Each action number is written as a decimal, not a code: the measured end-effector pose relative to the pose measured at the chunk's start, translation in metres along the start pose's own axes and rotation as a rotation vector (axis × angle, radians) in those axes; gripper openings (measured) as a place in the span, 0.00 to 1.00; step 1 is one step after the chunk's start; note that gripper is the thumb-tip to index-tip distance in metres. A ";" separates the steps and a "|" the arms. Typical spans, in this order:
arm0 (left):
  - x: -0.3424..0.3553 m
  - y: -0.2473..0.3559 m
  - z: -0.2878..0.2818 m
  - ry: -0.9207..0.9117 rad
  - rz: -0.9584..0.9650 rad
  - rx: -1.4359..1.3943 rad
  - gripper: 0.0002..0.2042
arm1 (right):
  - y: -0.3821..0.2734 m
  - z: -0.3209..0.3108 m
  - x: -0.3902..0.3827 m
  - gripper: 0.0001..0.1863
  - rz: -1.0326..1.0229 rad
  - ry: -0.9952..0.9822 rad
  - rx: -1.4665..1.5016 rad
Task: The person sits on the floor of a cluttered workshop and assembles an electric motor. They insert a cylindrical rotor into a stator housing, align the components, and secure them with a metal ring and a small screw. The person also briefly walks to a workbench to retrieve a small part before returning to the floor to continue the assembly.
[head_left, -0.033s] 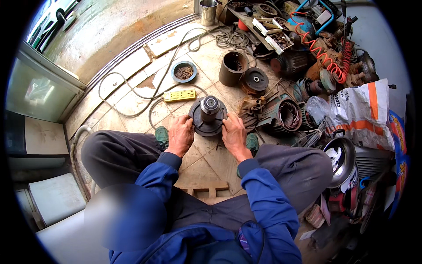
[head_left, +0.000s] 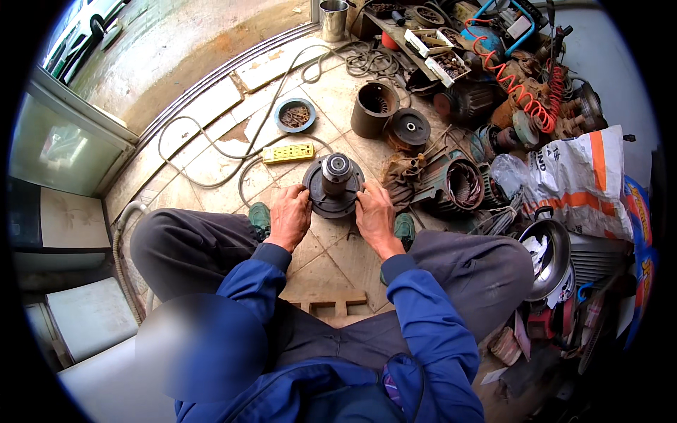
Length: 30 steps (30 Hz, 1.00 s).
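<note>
A dark round motor end cover (head_left: 326,206) stands in front of me between my feet. Out of its middle rises a thick motor shaft (head_left: 334,185), topped by a shiny ring-shaped bearing (head_left: 338,165). My left hand (head_left: 289,217) pinches the cover's rim on the left, fingers closed. Opposite it, my right hand (head_left: 377,217) grips the right side of the rim, thumb and fingers together. The fingertips partly hide the rim, and the cover's underside is out of sight.
Beyond the cover lie a yellow power strip (head_left: 288,153) with its cable and a blue bowl (head_left: 295,116) of bolts. To the right are a rusty motor housing (head_left: 375,109), a black disc (head_left: 409,128), and a heap of motor parts. A wooden piece (head_left: 331,302) lies between my legs.
</note>
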<state>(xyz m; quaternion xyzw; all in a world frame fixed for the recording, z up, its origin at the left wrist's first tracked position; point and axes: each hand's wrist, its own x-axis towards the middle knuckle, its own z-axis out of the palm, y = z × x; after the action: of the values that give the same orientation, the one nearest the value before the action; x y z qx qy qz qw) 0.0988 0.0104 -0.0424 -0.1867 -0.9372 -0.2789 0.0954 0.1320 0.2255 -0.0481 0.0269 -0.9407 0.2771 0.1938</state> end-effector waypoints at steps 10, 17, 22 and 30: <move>0.007 -0.008 -0.004 -0.093 0.121 0.107 0.03 | 0.005 0.000 0.005 0.02 -0.220 -0.034 -0.089; 0.008 -0.008 -0.002 -0.099 0.142 0.160 0.05 | 0.003 0.001 0.004 0.02 -0.202 -0.011 -0.061; 0.009 -0.002 -0.008 -0.142 0.130 0.191 0.05 | 0.000 -0.002 0.006 0.01 -0.209 -0.039 -0.106; 0.008 -0.002 -0.007 -0.134 0.163 0.200 0.06 | 0.002 0.000 0.005 0.02 -0.217 -0.054 -0.120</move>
<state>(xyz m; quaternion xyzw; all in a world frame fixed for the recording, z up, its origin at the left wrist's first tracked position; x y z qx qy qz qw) 0.0916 0.0074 -0.0359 -0.2700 -0.9463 -0.1622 0.0731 0.1273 0.2274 -0.0475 0.1244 -0.9520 0.1966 0.1988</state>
